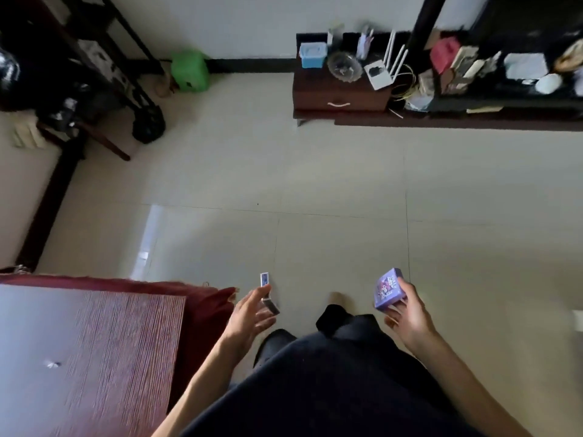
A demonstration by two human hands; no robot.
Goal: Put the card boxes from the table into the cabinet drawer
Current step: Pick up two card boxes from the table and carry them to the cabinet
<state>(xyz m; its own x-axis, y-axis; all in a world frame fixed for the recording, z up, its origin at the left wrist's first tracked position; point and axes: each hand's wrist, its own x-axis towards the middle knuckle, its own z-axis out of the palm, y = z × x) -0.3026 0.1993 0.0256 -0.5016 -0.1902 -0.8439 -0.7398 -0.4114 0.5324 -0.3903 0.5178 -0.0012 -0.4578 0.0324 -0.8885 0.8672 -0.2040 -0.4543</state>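
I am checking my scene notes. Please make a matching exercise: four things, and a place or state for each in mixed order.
Things:
1. purple card box
2. small blue card box
3. cabinet drawer
4. green stool

Places or states:
A. closed
B. in the left hand
C. on the floor by the far wall
D. in the right hand

Pairs: 1-D, 2-B, 3-A, 4-C

We look down on a pale tiled floor [331, 171] that catches a bright glare at the left, running back to a plain light wall [239, 23] with a dark skirting. At lower left we see a reddish wood-grain worktop [104, 351]. A green stool [190, 70] stands by the wall, and a dark low shelf unit [473, 119] crowded with clutter fills the upper right.
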